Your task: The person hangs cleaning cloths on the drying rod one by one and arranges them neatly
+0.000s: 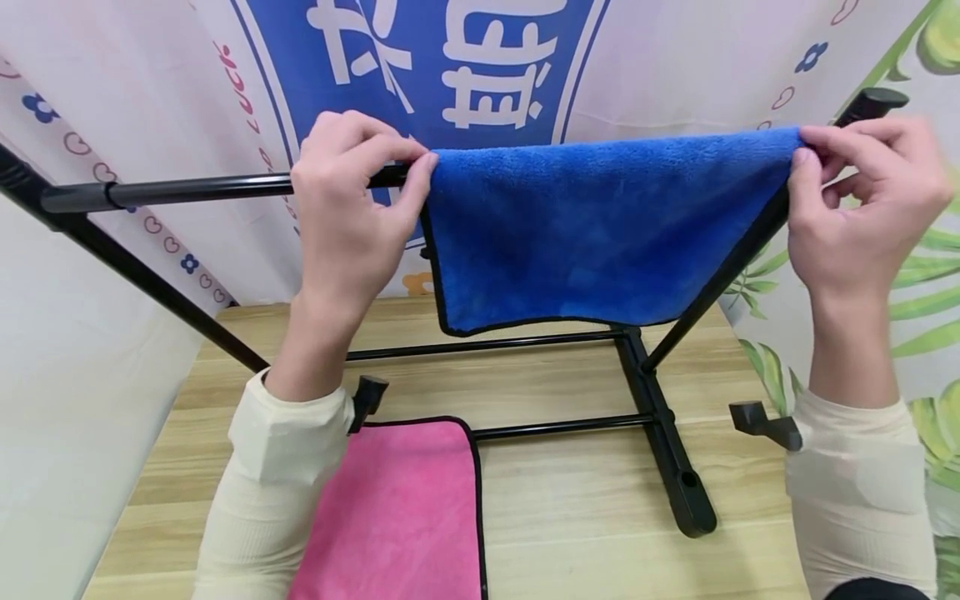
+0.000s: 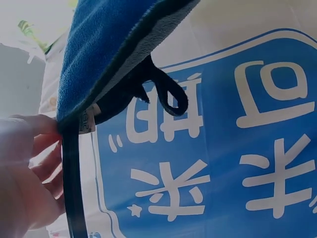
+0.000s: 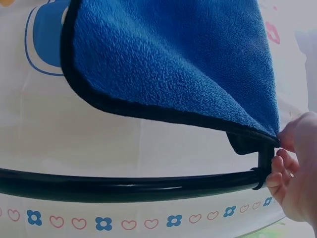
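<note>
A blue towel (image 1: pixel 600 237) with black edging hangs over the top bar (image 1: pixel 206 189) of a black rack. My left hand (image 1: pixel 356 187) pinches the towel's upper left edge between thumb and index finger. At the upper right corner, near the rack's right upright, my right hand (image 1: pixel 870 196) pinches the towel too. A black hanging loop (image 2: pixel 173 96) and a small label (image 2: pixel 88 119) show under the towel in the left wrist view. In the right wrist view the towel's lower edge (image 3: pixel 163 113) slants down toward the right fingers.
A pink towel (image 1: pixel 405 508) with black edging lies over the rack's lower bar, near my left forearm. The rack's black foot (image 1: pixel 667 442) stands on a wood-grain tabletop (image 1: pixel 570 508). Behind hangs a printed curtain (image 1: pixel 660 75) with a blue panel; a leaf-patterned surface (image 1: pixel 930 333) is at the right.
</note>
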The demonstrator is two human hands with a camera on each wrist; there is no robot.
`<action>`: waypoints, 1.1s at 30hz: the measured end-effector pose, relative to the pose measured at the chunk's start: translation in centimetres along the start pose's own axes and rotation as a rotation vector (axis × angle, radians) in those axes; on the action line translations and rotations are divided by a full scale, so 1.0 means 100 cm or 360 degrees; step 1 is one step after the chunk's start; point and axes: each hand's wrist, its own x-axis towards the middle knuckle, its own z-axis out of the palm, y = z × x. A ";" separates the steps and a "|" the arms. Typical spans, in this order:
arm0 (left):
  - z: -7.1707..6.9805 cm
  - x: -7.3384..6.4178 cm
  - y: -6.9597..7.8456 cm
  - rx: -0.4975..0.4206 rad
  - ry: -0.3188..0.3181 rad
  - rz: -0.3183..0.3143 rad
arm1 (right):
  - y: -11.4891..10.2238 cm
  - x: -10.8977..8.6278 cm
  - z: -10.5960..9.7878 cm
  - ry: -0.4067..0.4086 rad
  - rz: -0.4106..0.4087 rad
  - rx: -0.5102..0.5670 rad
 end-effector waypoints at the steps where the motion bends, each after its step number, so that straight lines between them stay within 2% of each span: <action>1: 0.000 -0.001 0.001 0.0003 0.0019 0.0004 | 0.001 -0.002 -0.002 -0.0033 -0.0003 -0.0014; 5: 0.000 -0.005 0.003 0.0081 0.0072 0.0046 | 0.005 -0.008 -0.008 -0.0177 -0.0011 -0.0030; 8: 0.000 -0.010 0.004 0.0131 0.0049 0.0079 | 0.008 -0.011 -0.009 -0.0259 -0.0008 0.0013; 11: 0.000 -0.016 0.004 0.0098 0.0031 0.0076 | 0.009 -0.014 -0.010 -0.0326 0.0012 0.0070; 13: 0.001 -0.021 0.004 0.0063 0.0055 0.0062 | 0.010 -0.017 -0.010 -0.0350 0.0036 0.0103; 18: 0.002 -0.030 0.002 -0.0001 0.0127 -0.0005 | 0.012 -0.022 -0.011 -0.0307 0.0190 0.0242; 24: 0.004 -0.039 -0.003 -0.0039 0.0039 -0.0022 | 0.017 -0.030 -0.010 -0.0230 0.0346 0.0520; 27: 0.006 -0.041 -0.005 -0.0083 0.0014 -0.0007 | 0.020 -0.034 -0.009 -0.0224 0.0360 0.0657; 33: 0.006 -0.040 -0.008 -0.0194 -0.0002 -0.0023 | 0.021 -0.033 -0.007 -0.0202 0.0310 0.0672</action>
